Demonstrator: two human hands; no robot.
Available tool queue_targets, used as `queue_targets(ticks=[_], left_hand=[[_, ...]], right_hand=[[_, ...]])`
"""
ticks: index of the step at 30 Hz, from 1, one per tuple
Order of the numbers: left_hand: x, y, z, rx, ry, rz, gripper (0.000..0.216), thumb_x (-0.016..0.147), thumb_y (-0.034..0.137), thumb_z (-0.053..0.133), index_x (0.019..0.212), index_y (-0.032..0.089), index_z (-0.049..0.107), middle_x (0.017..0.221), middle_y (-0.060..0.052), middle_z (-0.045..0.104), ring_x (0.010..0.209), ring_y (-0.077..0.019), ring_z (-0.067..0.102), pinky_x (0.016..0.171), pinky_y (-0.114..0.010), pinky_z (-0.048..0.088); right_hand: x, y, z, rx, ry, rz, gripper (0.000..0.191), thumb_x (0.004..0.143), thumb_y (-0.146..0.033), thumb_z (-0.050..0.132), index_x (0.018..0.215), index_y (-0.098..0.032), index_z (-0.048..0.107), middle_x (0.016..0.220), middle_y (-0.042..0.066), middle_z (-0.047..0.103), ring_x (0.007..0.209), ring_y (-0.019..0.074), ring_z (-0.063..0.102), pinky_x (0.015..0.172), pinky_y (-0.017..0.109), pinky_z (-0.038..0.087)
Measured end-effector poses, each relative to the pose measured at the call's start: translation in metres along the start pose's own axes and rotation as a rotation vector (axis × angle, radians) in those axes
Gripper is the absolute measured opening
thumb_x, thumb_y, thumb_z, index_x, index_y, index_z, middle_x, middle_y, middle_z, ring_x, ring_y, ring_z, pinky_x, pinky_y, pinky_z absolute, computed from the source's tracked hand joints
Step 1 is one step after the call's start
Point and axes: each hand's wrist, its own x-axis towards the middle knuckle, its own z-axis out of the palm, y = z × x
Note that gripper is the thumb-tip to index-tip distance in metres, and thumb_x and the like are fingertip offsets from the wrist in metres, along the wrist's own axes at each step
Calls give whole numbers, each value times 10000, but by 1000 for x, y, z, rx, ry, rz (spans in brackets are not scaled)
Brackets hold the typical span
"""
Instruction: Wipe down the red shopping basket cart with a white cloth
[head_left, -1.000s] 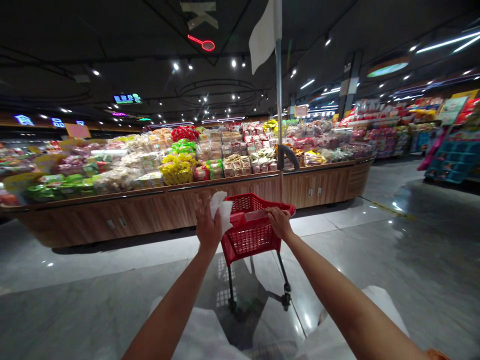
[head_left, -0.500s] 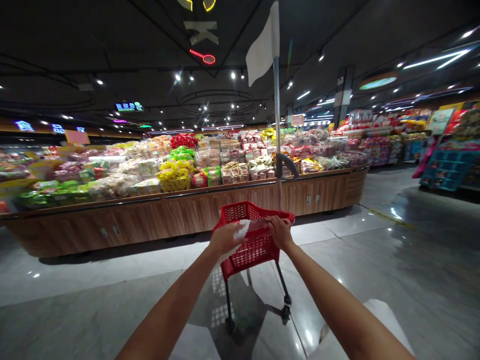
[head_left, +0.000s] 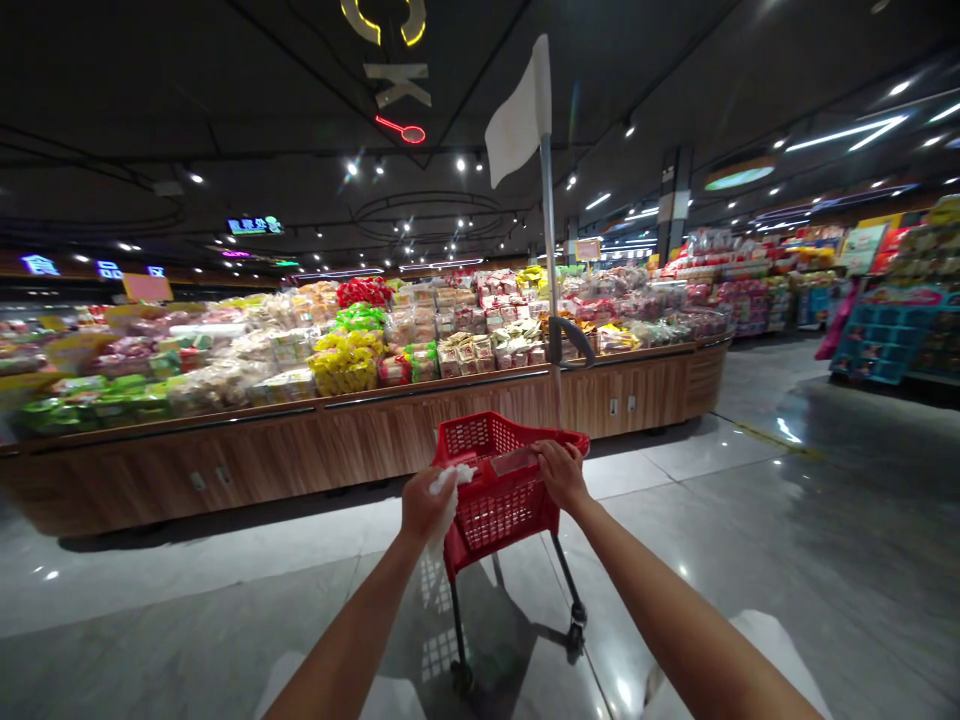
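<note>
A small red shopping cart [head_left: 499, 495] with a mesh basket stands on the tiled floor just ahead of me. My left hand [head_left: 424, 502] is closed on a crumpled white tissue [head_left: 448, 490] and rests against the basket's near left corner. My right hand [head_left: 561, 472] is closed on the cart's handle at the near right rim. A metal pole [head_left: 550, 260] rises from the cart's right side with a white flag [head_left: 517, 115] at its top.
A long curved wooden display counter [head_left: 360, 430], piled with bagged and boxed snacks, runs across the aisle beyond the cart. More stocked shelves [head_left: 750, 275] and blue crates [head_left: 877, 340] stand at the right. Glossy grey floor [head_left: 787, 520] stretches to the right.
My left hand, raised with the tissue a second ago, has come down onto the cart's near left corner. The right hand stays on the handle. The counter looks slightly farther.
</note>
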Motion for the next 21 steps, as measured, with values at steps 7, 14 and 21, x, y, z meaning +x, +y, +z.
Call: queue_targets(ticks=[7, 14, 21], left_hand=[[-38, 67, 38, 93, 49, 226, 274, 876, 398, 487, 759, 210, 647, 724, -43, 674, 725, -182, 622, 711, -301, 490], [-47, 60, 57, -191, -133, 555, 198, 844, 342, 551, 923, 216, 682, 822, -44, 685, 773, -175, 624, 714, -300, 503], [-49, 46, 87, -271, -140, 498, 231, 874, 368, 516, 950, 228, 683, 862, -45, 678, 809, -176, 611, 730, -305, 499]], right_hand=[[-15, -56, -1, -35, -95, -20, 305, 928, -217, 383, 926, -243, 687, 1112, 59, 683, 1154, 222, 521, 1075, 440, 163], [-39, -27, -43, 223, -61, -58, 375, 924, -340, 375, 872, -245, 734, 851, 23, 707, 925, 199, 586, 988, 398, 253], [-28, 19, -72, 259, -122, -31, 458, 918, -375, 338, 772, -241, 752, 799, 29, 712, 895, 198, 617, 994, 414, 280]])
